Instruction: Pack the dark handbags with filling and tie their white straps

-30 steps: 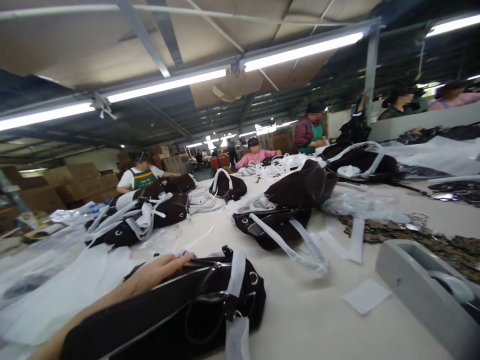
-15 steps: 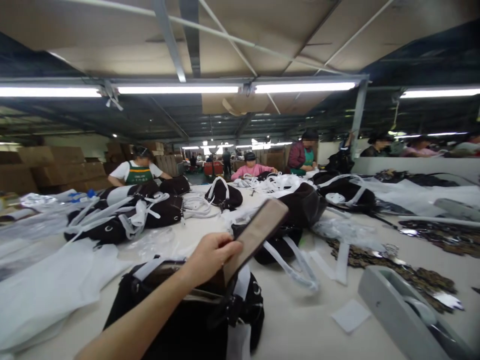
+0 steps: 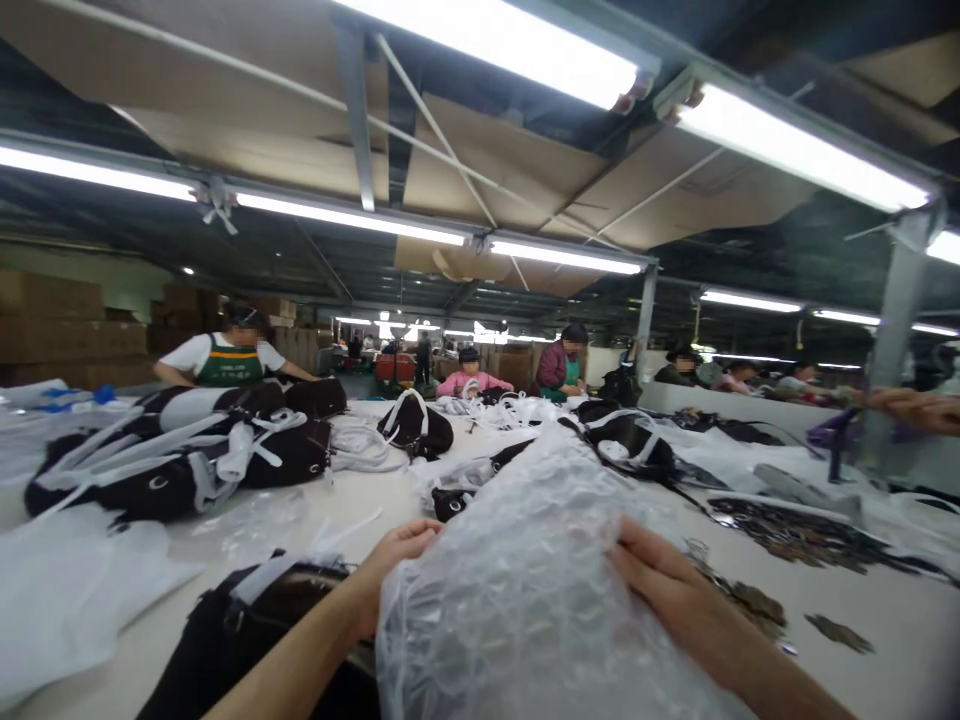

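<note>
Head: bubble wrap (image 3: 517, 570), edges gripped; left hand (image 3: 394, 560) opposite right hand (image 3: 658, 568).

The left hand (image 3: 391, 563), lower centre, is bare, as is its forearm (image 3: 296, 650). The right hand (image 3: 654, 568), lower right, appears likewise bare, though slightly blurred.

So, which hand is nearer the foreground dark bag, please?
Left hand, by the visible right edge of the dark bag; the right hand is farther, across the bubble wrap.
</note>
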{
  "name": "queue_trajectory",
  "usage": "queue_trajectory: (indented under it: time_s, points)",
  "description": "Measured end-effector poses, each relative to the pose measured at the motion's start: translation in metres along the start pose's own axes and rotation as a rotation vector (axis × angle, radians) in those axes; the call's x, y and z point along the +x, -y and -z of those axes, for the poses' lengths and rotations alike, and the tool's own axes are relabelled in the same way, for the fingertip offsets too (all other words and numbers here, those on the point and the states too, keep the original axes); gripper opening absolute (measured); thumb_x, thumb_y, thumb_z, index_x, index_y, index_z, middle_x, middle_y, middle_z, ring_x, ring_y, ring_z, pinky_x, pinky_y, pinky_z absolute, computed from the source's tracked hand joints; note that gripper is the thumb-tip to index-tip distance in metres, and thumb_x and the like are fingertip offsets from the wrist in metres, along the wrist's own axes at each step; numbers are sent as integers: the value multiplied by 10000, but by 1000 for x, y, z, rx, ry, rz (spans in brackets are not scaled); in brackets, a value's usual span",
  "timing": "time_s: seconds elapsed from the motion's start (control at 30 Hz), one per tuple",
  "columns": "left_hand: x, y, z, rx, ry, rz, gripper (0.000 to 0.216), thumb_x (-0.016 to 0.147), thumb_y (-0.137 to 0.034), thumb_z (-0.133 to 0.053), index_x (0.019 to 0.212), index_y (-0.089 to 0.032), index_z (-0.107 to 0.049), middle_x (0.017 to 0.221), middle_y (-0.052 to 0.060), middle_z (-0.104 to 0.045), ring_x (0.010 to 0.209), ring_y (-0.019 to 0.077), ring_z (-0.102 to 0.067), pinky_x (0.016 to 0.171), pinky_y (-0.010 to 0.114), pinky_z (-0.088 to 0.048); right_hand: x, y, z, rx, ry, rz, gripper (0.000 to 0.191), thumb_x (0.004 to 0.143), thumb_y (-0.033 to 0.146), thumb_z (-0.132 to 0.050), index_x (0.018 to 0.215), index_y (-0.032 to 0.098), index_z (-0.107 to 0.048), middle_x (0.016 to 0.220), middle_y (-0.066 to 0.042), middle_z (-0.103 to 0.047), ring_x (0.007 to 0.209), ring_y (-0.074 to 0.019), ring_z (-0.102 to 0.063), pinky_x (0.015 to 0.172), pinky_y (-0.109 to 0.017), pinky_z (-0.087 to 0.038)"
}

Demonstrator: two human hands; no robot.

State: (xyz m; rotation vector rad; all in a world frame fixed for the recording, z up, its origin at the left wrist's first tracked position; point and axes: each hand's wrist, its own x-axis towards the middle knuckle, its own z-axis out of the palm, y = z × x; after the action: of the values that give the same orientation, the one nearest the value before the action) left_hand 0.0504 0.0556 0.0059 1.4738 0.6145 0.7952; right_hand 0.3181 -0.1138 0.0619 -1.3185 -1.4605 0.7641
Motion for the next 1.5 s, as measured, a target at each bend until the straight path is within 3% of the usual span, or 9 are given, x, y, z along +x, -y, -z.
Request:
queue_trajectory:
  time_s: [0.23,0.4,0.53,0.6,0.67,0.87,1.13,1.3,1.5]
  points:
    - [-42,-44,78,-2,-98,-77,688,684,-642,-742,1200,-217,-580,1364,140,-590,1339,298,-480,1138,448,-307,63,22,-78,-188,374,241,443,927,563,-525,1081,181,-690,1034,-65,-685,1015,-262,-592,982,-400,-449]
    - [-55,-106,55,557,2,-425,1101,627,-456,-871,1535,-261,-279,1638,109,-206,1510,301,-146,1219,455,-78,79,32,-95,-119,615,285,316,931,459,-562,972,181,-705,902,-19,-675,932,-213,-599,862,-300,-479]
    - [-48,-144,21,1189,152,-559,585,676,-344,-851,1222,-262,-659,1188,64,-691,1204,317,-572,1185,488,-136,90,42,-101,-165,508,269,257,891,419,-597,825,171,-606,766,12,-618,643,-115,-517,606,-210,-435]
    - [-40,-150,20,1406,131,-434,200,688,-279,-836,851,-233,-732,775,4,-699,869,263,-665,1049,434,-345,90,46,-97,-151,419,166,265,882,441,-582,831,182,-557,711,25,-598,536,-90,-452,494,-196,-377]
    - [-34,-153,30,1486,35,-336,138,712,-252,-800,694,-208,-670,625,-9,-606,723,235,-623,827,344,-428,84,50,-89,-119,435,74,259,834,416,-639,908,177,-573,745,27,-612,565,-93,-489,501,-189,-393]
    - [-48,-174,85,1447,-3,-209,239,705,-323,-747,615,-193,-567,566,-59,-499,580,141,-486,546,241,-275,64,37,-57,-172,531,-116,210,625,234,-685,783,151,-574,670,29,-591,614,-121,-548,550,-204,-409]
    - [-76,-210,123,1510,-118,-100,219,662,-356,-697,619,-185,-567,578,-57,-524,611,148,-514,560,247,-279,57,20,-74,-419,194,-29,264,834,435,-507,855,185,-592,724,2,-567,703,-165,-525,612,-253,-390]
    - [-89,-215,141,1560,-199,-29,166,639,-339,-693,651,-194,-611,596,-48,-544,617,154,-502,572,254,-274,32,23,-89,-235,441,-42,342,624,274,-684,958,203,-694,920,-23,-706,941,-267,-635,787,-273,-482]
    - [-102,-209,163,1466,-181,29,232,634,-410,-652,637,-187,-585,605,-41,-531,644,160,-509,568,241,-297,51,-14,-72,-277,478,-64,186,659,321,-662,760,168,-695,707,-5,-658,677,-179,-607,573,-221,-424]
